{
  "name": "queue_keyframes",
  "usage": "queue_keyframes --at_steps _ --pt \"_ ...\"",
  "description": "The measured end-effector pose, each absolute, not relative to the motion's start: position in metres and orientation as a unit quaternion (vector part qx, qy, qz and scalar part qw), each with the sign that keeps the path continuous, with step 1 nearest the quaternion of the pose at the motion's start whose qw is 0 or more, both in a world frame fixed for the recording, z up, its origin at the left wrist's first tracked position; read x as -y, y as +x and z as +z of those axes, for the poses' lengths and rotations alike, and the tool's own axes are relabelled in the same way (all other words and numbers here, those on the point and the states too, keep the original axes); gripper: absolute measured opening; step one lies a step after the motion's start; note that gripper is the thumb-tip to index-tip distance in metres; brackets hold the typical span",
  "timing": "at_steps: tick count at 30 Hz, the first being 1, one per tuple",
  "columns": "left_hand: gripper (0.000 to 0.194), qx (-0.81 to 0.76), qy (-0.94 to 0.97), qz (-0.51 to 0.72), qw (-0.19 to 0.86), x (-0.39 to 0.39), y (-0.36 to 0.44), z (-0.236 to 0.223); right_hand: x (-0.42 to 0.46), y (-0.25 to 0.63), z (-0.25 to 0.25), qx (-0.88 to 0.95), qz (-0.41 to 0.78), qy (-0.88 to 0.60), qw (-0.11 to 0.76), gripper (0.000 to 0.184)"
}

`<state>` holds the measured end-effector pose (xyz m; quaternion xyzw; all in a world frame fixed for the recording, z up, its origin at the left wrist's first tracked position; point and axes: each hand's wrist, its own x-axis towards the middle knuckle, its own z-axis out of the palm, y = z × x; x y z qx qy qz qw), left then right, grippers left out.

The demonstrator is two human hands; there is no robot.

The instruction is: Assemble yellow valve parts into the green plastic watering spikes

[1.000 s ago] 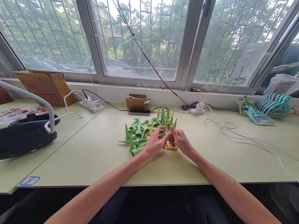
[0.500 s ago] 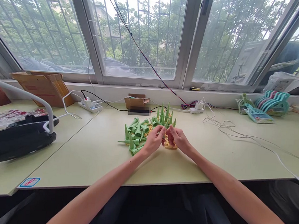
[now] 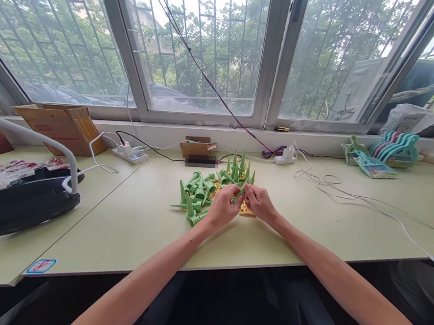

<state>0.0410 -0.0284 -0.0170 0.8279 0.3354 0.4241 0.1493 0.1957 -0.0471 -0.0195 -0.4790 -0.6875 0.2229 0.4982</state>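
My left hand point(image 3: 224, 204) is closed round a green plastic plant-watering spike point(image 3: 239, 194), which is tilted with its thin end up and to the right. Close beside it, my right hand point(image 3: 260, 203) pinches at the spike's upper end; its fingertips are partly hidden. Left of my hands lies a loose heap of green spikes point(image 3: 199, 188), with small yellow parts among them. Several more spikes point(image 3: 235, 167) stand upright just behind my hands. Small yellow plastic pieces point(image 3: 247, 209) lie under and between my hands.
A small cardboard box point(image 3: 199, 147) stands by the window sill. Power strips point(image 3: 130, 153) and loose white cables point(image 3: 329, 181) lie along the back and right. At the left are a black object with a grey curved bar point(image 3: 27, 200) and a larger carton point(image 3: 60, 129). Teal hangers point(image 3: 397, 151) sit at the right.
The green spike between my hands has gone from nearly upright to tilted, its wider end now showing at the lower left. My hands stay close together in nearly the same place.
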Motion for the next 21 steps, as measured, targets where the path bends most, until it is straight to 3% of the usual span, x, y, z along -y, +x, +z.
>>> queue_keyframes --at_steps 21 --pt "0.004 -0.404 0.812 0.387 0.166 0.0258 0.0342 -0.0087 0.0474 0.1967 -0.019 0.729 0.174 -0.479 0.456 0.047"
